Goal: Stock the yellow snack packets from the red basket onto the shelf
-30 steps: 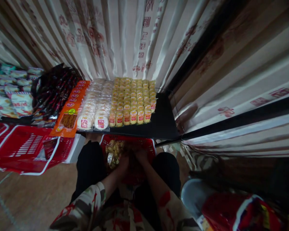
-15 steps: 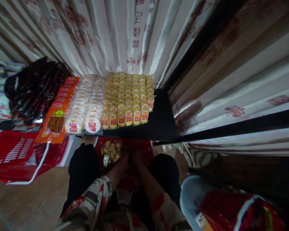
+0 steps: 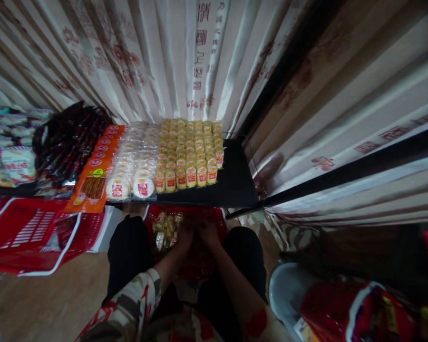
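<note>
Down between my knees sits a red plastic basket [image 3: 219,219], its inside dark. Several yellow wrapped snacks [image 3: 167,224] lie in its left part. My left hand [image 3: 186,233] reaches into the basket just right of these snacks. Close beside it, my right hand [image 3: 207,232] is also low in the basket. Shadow hides the fingers of both hands, so I cannot tell what they touch. Above the basket, rows of small yellow packaged cakes [image 3: 190,175] stand on a black shelf [image 3: 235,173].
Left along the shelf are round white packaged cakes [image 3: 143,184], an orange snack packet [image 3: 92,178], dark packets [image 3: 73,142] and white packets [image 3: 19,164]. Another red basket [image 3: 28,228] stands lower left. A pale bucket [image 3: 287,289] is at right. Curtains [image 3: 157,61] hang behind.
The view has shifted a little, so the shelf goods sit slightly lower and the left ones further right. Both hands stay inside the basket, close together.
</note>
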Tool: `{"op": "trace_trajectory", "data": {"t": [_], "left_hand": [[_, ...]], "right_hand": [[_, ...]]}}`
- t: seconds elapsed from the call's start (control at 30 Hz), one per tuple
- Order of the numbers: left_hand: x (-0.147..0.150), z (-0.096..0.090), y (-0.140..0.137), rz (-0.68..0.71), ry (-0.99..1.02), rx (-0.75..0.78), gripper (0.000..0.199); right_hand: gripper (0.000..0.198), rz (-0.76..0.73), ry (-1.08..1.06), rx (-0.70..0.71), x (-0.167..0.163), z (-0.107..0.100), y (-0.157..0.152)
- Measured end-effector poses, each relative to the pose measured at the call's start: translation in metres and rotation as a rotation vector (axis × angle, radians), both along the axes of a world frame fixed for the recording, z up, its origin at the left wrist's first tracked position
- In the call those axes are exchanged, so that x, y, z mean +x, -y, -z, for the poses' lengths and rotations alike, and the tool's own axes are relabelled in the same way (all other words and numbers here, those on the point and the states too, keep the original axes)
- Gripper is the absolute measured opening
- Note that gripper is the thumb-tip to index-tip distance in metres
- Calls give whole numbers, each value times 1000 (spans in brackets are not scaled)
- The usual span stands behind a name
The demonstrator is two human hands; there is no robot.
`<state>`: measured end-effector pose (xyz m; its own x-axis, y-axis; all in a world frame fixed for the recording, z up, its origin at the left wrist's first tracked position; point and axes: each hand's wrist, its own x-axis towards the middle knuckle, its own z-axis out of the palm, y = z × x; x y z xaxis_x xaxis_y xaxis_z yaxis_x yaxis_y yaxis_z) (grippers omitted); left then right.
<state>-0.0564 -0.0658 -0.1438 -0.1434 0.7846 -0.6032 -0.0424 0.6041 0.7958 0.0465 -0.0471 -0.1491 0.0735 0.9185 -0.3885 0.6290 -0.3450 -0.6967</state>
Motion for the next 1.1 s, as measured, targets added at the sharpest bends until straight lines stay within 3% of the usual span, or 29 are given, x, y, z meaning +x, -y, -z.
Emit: {"op": "trace_trajectory", "data": {"t": [0.1,0.23,0.33,0.47,0.63,0.83,1.0,1.1], "left_hand": [[-6,-17,2,50,-149,95,10],[-15,-42,3,67,-184,198,6],[-19,-63,0,-45,-77,215,13],[-21,-87,-8,-142,78,95,17],[-18,-113,-10,-156,189,46,21],[-2,-137,-10,-124,228,179,13],[22,-144,-13,-42,163,277,3],[38,-141,-18,4,154,329,11]], "right_hand": [[22,7,-43,44,7,-19,4],[23,4,-152,100,12,-42,14],[29,66,-403,99,11,-55,20],[42,133,-638,85,9,-68,27],[42,70,-582,159,9,-80,32],[36,63,-590,309,19,-99,31],[38,153,-477,402,40,-110,16],[41,211,-394,457,54,-109,3]]}}
